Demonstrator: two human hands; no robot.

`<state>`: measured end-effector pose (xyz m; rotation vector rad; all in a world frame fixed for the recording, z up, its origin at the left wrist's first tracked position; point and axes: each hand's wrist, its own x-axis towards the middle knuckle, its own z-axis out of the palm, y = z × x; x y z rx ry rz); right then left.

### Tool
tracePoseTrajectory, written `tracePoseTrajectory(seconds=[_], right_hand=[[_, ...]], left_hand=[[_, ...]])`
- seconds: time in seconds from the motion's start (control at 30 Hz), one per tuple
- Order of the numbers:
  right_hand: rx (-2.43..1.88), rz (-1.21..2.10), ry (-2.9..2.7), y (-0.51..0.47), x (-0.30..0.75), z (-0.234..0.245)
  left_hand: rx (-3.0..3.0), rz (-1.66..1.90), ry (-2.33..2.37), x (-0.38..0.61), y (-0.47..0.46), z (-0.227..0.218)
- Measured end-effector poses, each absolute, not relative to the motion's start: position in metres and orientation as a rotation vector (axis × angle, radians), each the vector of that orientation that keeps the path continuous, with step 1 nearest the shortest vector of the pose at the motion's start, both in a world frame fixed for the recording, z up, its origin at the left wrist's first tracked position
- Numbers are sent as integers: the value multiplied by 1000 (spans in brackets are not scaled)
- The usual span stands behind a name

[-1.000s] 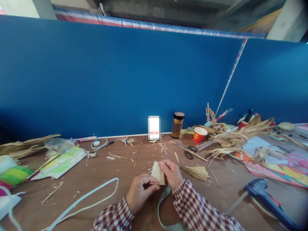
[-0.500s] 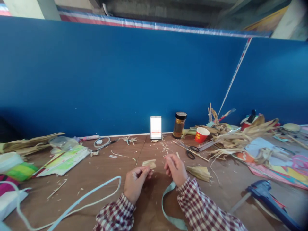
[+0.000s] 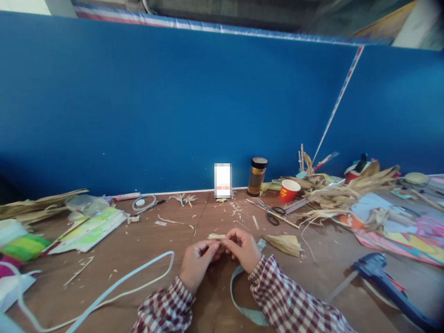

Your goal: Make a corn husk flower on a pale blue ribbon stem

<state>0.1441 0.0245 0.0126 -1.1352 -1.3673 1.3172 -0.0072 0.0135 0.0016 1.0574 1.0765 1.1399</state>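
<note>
My left hand (image 3: 196,262) and my right hand (image 3: 243,249) meet just above the brown table (image 3: 145,249), fingertips together. Both pinch a small folded piece of pale dried husk (image 3: 215,236), which sticks out to the left of my fingers. Checked red-and-white sleeves cover both wrists. A light blue strip (image 3: 239,296) curls on the table under my right wrist. A larger piece of dried husk (image 3: 282,243) lies just right of my right hand.
Scissors (image 3: 272,214), a red paper cup (image 3: 288,190) and a dark-lidded jar (image 3: 257,176) stand behind. Dried husks (image 3: 347,194) pile up at right, near a blue glue gun (image 3: 385,280). A pale blue loop (image 3: 138,277) and printed sheets (image 3: 90,229) lie left. A blue partition (image 3: 173,106) backs the table.
My hands, apart half a second ago, have come together. A second ago the husk piece stood as a flat square; now it is folded narrow and pinched by both hands.
</note>
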Motion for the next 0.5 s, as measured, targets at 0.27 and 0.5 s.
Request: tracePoseTrajectory(seconds=[0.27, 0.5], right_hand=[[-1184, 1362, -1300, 24, 143, 12], [-1116, 1305, -1332, 25, 144, 10]], left_hand=[[813, 1200, 1128, -4, 14, 6], [743, 1179, 1118, -4, 14, 9]])
